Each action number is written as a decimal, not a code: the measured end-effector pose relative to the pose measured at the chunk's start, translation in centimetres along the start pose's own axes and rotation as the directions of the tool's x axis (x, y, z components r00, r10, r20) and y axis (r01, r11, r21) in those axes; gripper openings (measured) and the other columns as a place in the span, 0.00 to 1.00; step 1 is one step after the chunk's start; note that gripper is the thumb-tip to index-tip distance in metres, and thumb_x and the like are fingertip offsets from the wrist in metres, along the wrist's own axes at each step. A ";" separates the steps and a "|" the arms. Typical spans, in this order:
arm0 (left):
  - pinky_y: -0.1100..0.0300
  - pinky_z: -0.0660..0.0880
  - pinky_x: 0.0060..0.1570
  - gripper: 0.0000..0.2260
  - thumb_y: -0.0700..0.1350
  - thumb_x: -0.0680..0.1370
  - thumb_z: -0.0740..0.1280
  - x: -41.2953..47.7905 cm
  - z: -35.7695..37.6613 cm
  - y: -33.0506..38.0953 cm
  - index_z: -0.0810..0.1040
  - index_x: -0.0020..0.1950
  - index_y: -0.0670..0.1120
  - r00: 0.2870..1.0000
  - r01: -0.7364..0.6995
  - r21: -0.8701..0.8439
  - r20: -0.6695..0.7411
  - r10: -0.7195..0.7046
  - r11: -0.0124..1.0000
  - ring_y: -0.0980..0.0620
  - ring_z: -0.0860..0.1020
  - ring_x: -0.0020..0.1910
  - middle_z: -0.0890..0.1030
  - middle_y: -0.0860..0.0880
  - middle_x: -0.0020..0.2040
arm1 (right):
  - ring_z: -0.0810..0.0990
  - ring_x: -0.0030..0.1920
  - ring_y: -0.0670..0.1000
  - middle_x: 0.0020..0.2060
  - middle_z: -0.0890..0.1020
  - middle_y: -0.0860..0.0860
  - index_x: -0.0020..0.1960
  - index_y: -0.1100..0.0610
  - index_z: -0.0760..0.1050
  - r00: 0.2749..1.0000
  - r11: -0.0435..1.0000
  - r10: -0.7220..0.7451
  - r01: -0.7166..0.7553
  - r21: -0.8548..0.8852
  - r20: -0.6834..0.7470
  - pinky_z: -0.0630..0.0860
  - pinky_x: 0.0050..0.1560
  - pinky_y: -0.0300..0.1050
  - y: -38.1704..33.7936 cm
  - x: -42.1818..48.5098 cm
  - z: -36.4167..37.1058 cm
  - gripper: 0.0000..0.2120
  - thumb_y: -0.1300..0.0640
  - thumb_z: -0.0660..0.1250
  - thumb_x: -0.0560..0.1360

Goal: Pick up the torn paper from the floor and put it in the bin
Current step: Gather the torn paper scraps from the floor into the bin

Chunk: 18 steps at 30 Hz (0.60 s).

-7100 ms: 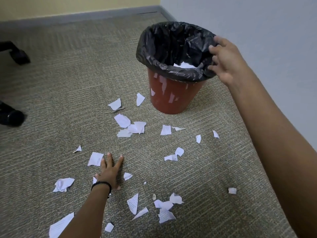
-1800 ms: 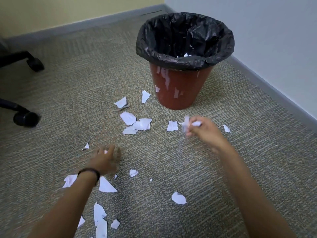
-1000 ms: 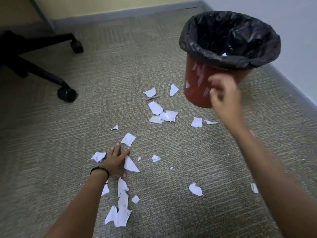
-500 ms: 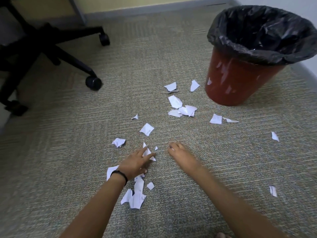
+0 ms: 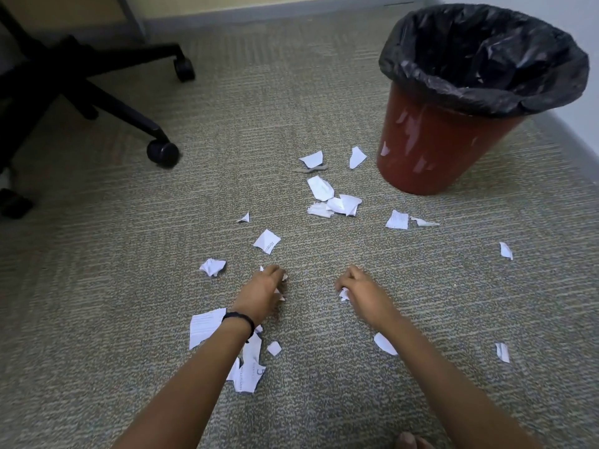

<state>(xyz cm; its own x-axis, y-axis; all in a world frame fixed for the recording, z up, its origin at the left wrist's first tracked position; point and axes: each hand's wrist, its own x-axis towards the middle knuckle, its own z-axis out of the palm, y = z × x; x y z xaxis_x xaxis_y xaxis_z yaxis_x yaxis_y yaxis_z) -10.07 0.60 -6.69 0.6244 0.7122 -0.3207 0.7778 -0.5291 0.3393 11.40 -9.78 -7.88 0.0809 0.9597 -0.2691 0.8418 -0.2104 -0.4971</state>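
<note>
Several torn white paper scraps (image 5: 335,202) lie scattered over the carpet. The red bin (image 5: 434,150), lined with a black bag (image 5: 483,56), stands at the upper right. My left hand (image 5: 264,294), with a black band at the wrist, is down on the carpet with its fingers curled round white scraps whose tips show at the fingers. My right hand (image 5: 363,291) is low beside it, fingers curled on a small crumpled scrap (image 5: 343,293). A larger scrap (image 5: 205,325) lies by my left wrist.
A black office chair base with castors (image 5: 162,152) stands at the upper left. Grey skirting runs along the walls behind and to the right of the bin. A toe shows at the bottom edge (image 5: 410,442).
Both hands have closed: the left fingers curled over the scraps they touched, the right fingers curled round a small scrap. The view has swung a little further left.
</note>
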 end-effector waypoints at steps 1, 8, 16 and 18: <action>0.54 0.68 0.64 0.21 0.41 0.77 0.66 0.1 0.1 0.0 0.67 0.70 0.44 0.999 0.016 -0.057 -0.032 -0.018 0.998 0.45 0.69 0.66 0.67 0.46 0.69 | 0.72 0.47 0.47 0.49 0.69 0.46 0.53 0.54 0.75 1.000 1.000 -0.023 0.023 -0.002 -0.010 0.66 0.37 0.33 0.1 -0.3 0.1 0.12 0.67 0.58 0.77; 0.53 0.74 0.57 0.16 0.44 0.75 0.70 0.7 0.6 0.1 0.75 0.61 0.45 0.975 0.148 -0.263 -0.122 -0.186 0.953 0.47 0.75 0.55 0.72 0.47 0.58 | 0.67 0.53 0.42 0.57 0.70 0.47 0.56 0.55 0.73 0.995 0.991 -0.095 0.094 -0.097 -0.013 0.61 0.51 0.32 0.3 -1.1 0.4 0.08 0.60 0.63 0.77; 0.53 0.74 0.50 0.10 0.47 0.76 0.67 1.6 1.7 0.6 0.75 0.54 0.43 0.953 0.181 -0.171 -0.214 -0.215 0.969 0.46 0.74 0.51 0.70 0.46 0.55 | 0.73 0.59 0.52 0.60 0.73 0.56 0.56 0.61 0.73 0.995 0.964 -0.096 0.094 -0.249 0.004 0.70 0.55 0.37 -0.5 -0.8 0.8 0.15 0.73 0.60 0.73; 0.55 0.73 0.51 0.09 0.47 0.76 0.68 1.9 1.9 0.7 0.75 0.51 0.43 0.946 0.187 -0.198 -0.230 -0.230 0.962 0.47 0.73 0.51 0.70 0.46 0.54 | 0.73 0.53 0.51 0.54 0.74 0.57 0.50 0.62 0.73 0.989 0.986 -0.066 0.085 -0.143 0.130 0.72 0.54 0.41 -0.5 -0.4 -0.2 0.11 0.73 0.58 0.73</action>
<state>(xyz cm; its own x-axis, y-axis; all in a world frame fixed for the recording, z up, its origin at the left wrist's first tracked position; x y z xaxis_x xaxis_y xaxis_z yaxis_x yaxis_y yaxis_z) -8.22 0.75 -8.78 0.3947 0.9013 -0.1783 0.8507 -0.2852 0.4415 11.02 -9.97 -7.38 -0.0453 0.9391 -0.3408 0.9130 -0.0995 -0.3955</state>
